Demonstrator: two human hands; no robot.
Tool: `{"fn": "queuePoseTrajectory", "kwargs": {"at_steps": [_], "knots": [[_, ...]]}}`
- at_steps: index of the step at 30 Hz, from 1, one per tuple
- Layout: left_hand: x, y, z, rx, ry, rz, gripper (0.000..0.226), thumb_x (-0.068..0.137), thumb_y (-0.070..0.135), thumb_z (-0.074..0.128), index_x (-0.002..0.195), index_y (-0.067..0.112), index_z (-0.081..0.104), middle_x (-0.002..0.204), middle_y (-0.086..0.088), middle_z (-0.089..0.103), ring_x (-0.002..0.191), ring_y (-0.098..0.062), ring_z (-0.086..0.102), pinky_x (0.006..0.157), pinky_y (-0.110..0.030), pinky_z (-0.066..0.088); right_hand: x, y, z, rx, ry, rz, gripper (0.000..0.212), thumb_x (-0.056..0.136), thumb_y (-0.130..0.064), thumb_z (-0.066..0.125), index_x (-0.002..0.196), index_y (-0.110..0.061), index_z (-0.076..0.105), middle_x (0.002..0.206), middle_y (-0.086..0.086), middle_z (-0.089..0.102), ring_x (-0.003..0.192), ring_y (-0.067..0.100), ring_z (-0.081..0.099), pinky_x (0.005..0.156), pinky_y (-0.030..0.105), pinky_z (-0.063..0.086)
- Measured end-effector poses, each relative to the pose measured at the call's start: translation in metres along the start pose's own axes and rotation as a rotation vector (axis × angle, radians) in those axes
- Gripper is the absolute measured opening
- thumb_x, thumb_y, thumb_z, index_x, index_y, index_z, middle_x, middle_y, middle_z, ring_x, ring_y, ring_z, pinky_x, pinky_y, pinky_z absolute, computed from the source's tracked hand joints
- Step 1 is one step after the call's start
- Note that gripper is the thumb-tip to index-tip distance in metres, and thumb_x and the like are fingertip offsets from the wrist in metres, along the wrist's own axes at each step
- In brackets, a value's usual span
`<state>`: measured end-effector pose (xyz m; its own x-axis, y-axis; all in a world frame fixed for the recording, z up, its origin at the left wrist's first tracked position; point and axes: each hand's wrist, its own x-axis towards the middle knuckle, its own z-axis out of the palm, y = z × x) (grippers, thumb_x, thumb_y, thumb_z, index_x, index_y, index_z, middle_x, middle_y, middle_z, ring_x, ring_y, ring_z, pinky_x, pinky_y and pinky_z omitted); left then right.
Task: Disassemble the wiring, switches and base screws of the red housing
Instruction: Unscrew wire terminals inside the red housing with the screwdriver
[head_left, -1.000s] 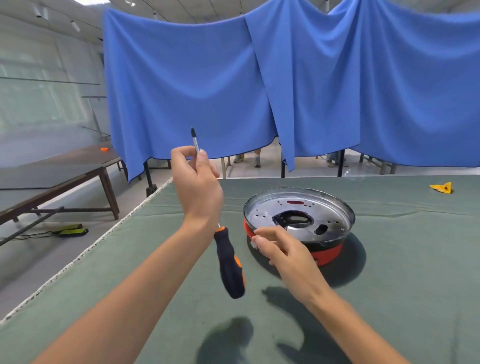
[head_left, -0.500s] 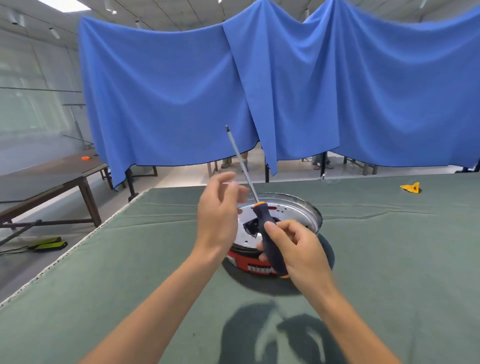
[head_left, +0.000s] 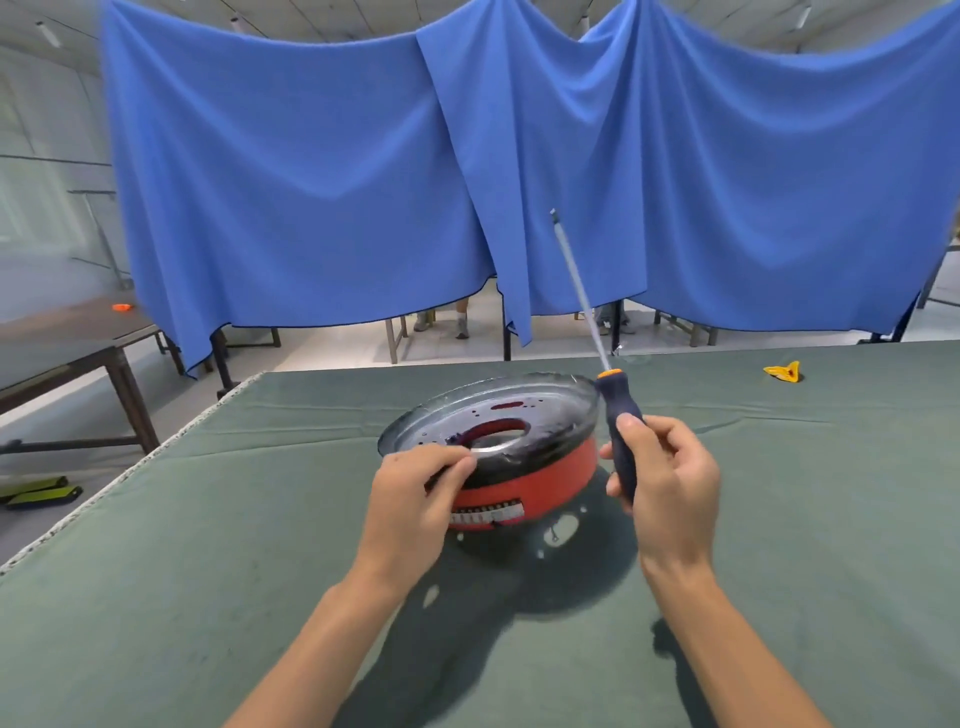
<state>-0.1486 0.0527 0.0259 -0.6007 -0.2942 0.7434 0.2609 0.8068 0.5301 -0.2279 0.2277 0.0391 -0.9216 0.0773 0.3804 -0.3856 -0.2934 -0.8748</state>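
Note:
The red housing (head_left: 540, 483) sits on the green table, tilted up toward me, its silver metal plate (head_left: 441, 431) with a round centre hole facing up. My left hand (head_left: 415, 499) grips the housing's near left rim, thumb and fingers curled over the edge. My right hand (head_left: 665, 478) holds a screwdriver (head_left: 621, 431) by its dark blue and orange handle just right of the housing. Its long shaft points up and away, tip in the air. A white label strip shows on the housing's red side.
The green cloth-covered table (head_left: 208, 597) stretches all around; its left edge runs diagonally. A small yellow piece (head_left: 783, 372) lies far right. Blue curtains (head_left: 311, 182) hang behind the table. A dark wooden bench (head_left: 78, 343) stands to the left, beyond the table.
The screwdriver passed from my left hand to my right hand, which moved to the right of the housing. My left hand dropped onto the housing's rim and the housing tilted up.

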Motion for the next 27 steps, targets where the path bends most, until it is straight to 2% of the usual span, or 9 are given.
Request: {"fn": "queuePoseTrajectory", "kwargs": {"at_steps": [4,7,9,12,14,17,20,23,27], "knots": [[0.013,0.007,-0.015,-0.371,0.333,-0.324,0.023,0.088,0.007,0.062,0.077,0.026,0.071,0.071,0.018,0.071,0.068,0.002,0.062,0.067,-0.016,0.052,-0.010,-0.004,0.003,0.048,0.118,-0.167,0.009,0.082,-0.029,0.058,0.078,-0.021,0.057,0.061,-0.001,0.064,0.041,0.013,0.047,0.043,0.021,0.039],[0.024,0.008,-0.026,-0.689,0.577,-0.615,0.012,0.090,0.007,0.060,0.092,0.009,0.071,0.070,0.010,0.072,0.065,-0.003,0.064,0.063,-0.018,0.055,-0.011,-0.005,0.004,0.079,0.139,-0.174,0.009,0.082,-0.029,0.057,0.079,-0.021,0.058,0.061,-0.002,0.064,0.041,0.014,0.047,0.043,0.020,0.038],[0.027,0.006,-0.036,-0.909,0.623,-0.776,0.017,0.092,0.008,0.056,0.103,-0.001,0.066,0.078,0.001,0.072,0.068,-0.008,0.068,0.068,-0.023,0.058,-0.011,-0.003,0.005,0.071,0.127,-0.159,0.010,0.081,-0.031,0.058,0.079,-0.021,0.058,0.060,-0.002,0.064,0.040,0.014,0.047,0.042,0.019,0.037],[0.026,-0.002,-0.046,-1.176,0.526,-1.008,0.022,0.098,0.015,0.047,0.097,-0.001,0.062,0.101,-0.005,0.067,0.086,-0.021,0.066,0.093,-0.038,0.051,-0.013,0.000,0.007,0.043,0.105,-0.145,0.011,0.081,-0.030,0.058,0.078,-0.020,0.057,0.060,-0.001,0.065,0.040,0.014,0.047,0.041,0.019,0.037],[0.021,-0.003,-0.044,-1.289,0.411,-1.184,0.030,0.100,0.022,0.042,0.086,0.002,0.060,0.092,-0.009,0.069,0.084,-0.023,0.068,0.102,-0.046,0.040,-0.014,0.001,0.008,0.032,0.093,-0.145,0.011,0.081,-0.030,0.058,0.077,-0.020,0.057,0.058,0.000,0.063,0.040,0.014,0.047,0.042,0.021,0.038],[0.011,-0.006,-0.032,-1.286,0.362,-1.338,0.034,0.099,0.020,0.043,0.073,0.004,0.057,0.050,-0.009,0.065,0.042,-0.020,0.063,0.096,-0.044,0.040,-0.017,0.000,0.010,0.007,0.062,-0.160,0.012,0.081,-0.029,0.058,0.076,-0.018,0.058,0.057,-0.002,0.062,0.040,0.011,0.047,0.042,0.020,0.039],[0.001,-0.013,-0.024,-1.196,0.319,-1.410,0.031,0.098,0.019,0.047,0.071,0.007,0.056,0.044,-0.004,0.062,0.053,-0.022,0.062,0.090,-0.038,0.048,-0.020,0.003,0.012,-0.006,0.018,-0.127,0.013,0.081,-0.027,0.060,0.077,-0.014,0.059,0.057,-0.002,0.063,0.039,0.009,0.047,0.041,0.017,0.039],[-0.008,-0.026,-0.023,-1.148,0.278,-1.449,0.027,0.098,0.016,0.046,0.074,0.008,0.056,0.045,-0.002,0.062,0.052,-0.018,0.062,0.050,-0.023,0.054,-0.020,0.010,0.012,-0.082,-0.025,-0.100,0.013,0.087,-0.019,0.066,0.077,-0.015,0.060,0.053,-0.002,0.060,0.041,0.010,0.047,0.041,0.020,0.040],[-0.010,-0.041,-0.029,-0.922,0.176,-1.368,0.023,0.097,0.014,0.043,0.079,0.013,0.057,0.063,-0.001,0.061,0.062,-0.013,0.052,0.052,-0.024,0.047,-0.020,0.018,0.013,-0.146,-0.062,-0.068,0.013,0.088,-0.017,0.065,0.076,-0.014,0.060,0.053,-0.001,0.057,0.041,0.010,0.049,0.043,0.022,0.041]]}}
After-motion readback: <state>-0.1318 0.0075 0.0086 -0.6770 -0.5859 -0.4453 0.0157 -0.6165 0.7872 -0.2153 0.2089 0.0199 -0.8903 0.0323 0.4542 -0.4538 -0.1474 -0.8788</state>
